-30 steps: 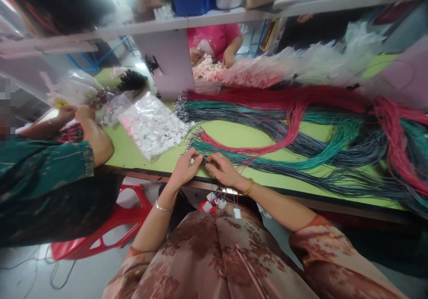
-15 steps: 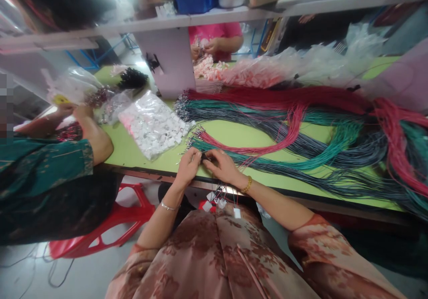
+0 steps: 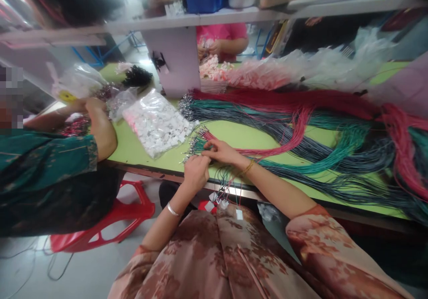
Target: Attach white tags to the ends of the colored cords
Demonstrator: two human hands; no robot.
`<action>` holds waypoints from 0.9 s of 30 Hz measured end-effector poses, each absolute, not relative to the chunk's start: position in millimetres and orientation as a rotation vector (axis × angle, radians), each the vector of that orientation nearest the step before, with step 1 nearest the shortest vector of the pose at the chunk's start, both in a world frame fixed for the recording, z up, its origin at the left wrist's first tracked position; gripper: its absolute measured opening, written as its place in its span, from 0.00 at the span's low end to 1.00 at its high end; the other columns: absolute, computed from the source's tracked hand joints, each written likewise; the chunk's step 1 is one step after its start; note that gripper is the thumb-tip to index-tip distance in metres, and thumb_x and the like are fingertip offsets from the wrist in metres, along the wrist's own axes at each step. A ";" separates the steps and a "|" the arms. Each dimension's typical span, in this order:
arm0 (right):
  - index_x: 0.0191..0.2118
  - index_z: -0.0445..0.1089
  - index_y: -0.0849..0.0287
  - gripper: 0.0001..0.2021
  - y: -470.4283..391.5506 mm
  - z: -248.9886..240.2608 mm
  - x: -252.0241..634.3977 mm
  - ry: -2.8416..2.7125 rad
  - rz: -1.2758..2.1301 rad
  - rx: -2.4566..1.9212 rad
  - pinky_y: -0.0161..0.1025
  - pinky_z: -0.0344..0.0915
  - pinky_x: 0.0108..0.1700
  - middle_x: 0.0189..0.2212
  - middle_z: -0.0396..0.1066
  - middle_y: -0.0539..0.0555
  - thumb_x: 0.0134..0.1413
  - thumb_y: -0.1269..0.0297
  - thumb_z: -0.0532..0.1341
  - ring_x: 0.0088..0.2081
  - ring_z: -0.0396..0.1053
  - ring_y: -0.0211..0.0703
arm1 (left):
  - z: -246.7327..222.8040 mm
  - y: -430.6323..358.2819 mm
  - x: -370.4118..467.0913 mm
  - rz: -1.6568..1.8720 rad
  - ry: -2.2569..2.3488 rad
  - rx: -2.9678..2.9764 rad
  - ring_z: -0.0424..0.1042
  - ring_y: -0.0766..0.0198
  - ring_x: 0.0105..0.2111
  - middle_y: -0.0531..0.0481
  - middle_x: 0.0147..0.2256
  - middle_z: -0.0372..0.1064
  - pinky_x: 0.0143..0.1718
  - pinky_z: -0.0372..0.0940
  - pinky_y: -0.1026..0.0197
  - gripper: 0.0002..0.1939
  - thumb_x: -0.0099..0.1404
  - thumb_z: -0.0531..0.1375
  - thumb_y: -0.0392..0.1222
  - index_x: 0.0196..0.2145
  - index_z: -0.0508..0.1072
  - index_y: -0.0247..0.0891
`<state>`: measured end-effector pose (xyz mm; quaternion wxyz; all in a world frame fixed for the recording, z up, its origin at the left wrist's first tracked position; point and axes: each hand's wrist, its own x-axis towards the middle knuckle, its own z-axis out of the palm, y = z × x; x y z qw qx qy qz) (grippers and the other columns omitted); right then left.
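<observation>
My left hand [image 3: 196,172] is closed at the table's front edge, on thin wires whose ends its fingers hide. My right hand [image 3: 223,152] meets it at the fingertips, thumb and fingers pinched together; what lies between them is too small to make out. Beside the hands, thin wires [image 3: 229,177] in green, red and dark colours loop over the edge and hang down, with white connectors [image 3: 239,214] at their lower ends. Just behind my fingers lie the metal-tipped ends of green wires [image 3: 199,144], next to a bundle of red wires [image 3: 264,151].
A clear bag of white connectors [image 3: 160,127] lies left of the wires. Long dark wires [image 3: 334,185] spread to the right. At left, a co-worker's arm [image 3: 102,127] reaches over the table above a red stool [image 3: 133,212]. A shelf [image 3: 214,18] crosses above.
The dark piece between my fingertips no longer shows. My left hand has turned, knuckles up, and my right hand has come over towards the green wire ends. The view has shifted slightly.
</observation>
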<state>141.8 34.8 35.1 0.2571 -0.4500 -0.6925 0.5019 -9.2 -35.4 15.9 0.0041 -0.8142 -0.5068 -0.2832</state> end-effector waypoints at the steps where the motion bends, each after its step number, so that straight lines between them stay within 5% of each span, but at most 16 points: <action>1: 0.39 0.66 0.59 0.17 34.2 34.1 137.2 -1.803 1.413 -1.199 0.32 0.53 0.25 0.17 0.59 0.41 0.45 0.55 0.65 0.19 0.55 0.33 | 13.4 -36.5 -8.5 -0.852 -1.561 -2.554 0.66 0.59 0.30 0.46 0.26 0.67 0.37 0.57 0.57 0.11 0.66 0.47 0.34 0.28 0.66 0.39; 5: 0.42 0.61 0.56 0.20 18.6 40.3 125.4 -1.467 1.382 -1.025 0.31 0.54 0.25 0.19 0.57 0.40 0.42 0.61 0.66 0.20 0.55 0.32 | 9.2 -43.7 -4.7 -0.898 -1.923 -2.446 0.65 0.59 0.27 0.47 0.25 0.65 0.33 0.56 0.58 0.09 0.67 0.48 0.37 0.30 0.64 0.40; 11: 0.42 0.57 0.54 0.26 -6.3 52.1 132.0 -1.284 1.443 -0.894 0.35 0.62 0.32 0.26 0.66 0.44 0.40 0.56 0.69 0.27 0.65 0.35 | 14.2 -43.6 -7.1 -1.226 -2.337 -2.564 0.65 0.63 0.26 0.52 0.25 0.66 0.29 0.55 0.62 0.07 0.67 0.48 0.41 0.35 0.65 0.40; 19: 0.30 0.64 0.58 0.21 -32.0 43.5 149.5 -1.283 1.544 -1.053 0.38 0.63 0.34 0.22 0.70 0.50 0.53 0.42 0.58 0.26 0.66 0.38 | 18.9 -36.7 -10.8 -0.802 -1.795 -2.508 0.65 0.59 0.29 0.46 0.27 0.67 0.39 0.55 0.56 0.11 0.66 0.48 0.34 0.30 0.69 0.38; 23: 0.20 0.63 0.59 0.21 -27.5 30.6 152.1 -1.334 1.683 -1.154 0.36 0.60 0.31 0.14 0.65 0.48 0.53 0.48 0.59 0.21 0.62 0.36 | 12.7 -37.5 -11.2 -0.684 -1.571 -2.585 0.63 0.57 0.30 0.44 0.27 0.66 0.34 0.53 0.56 0.10 0.65 0.49 0.34 0.30 0.69 0.38; 27: 0.22 0.64 0.59 0.12 -22.2 25.1 152.2 -1.360 1.748 -1.151 0.33 0.55 0.25 0.11 0.62 0.44 0.49 0.58 0.60 0.17 0.59 0.33 | 8.9 -38.7 -15.3 -0.620 -1.382 -2.593 0.62 0.58 0.31 0.44 0.26 0.64 0.35 0.52 0.55 0.10 0.65 0.50 0.35 0.29 0.69 0.37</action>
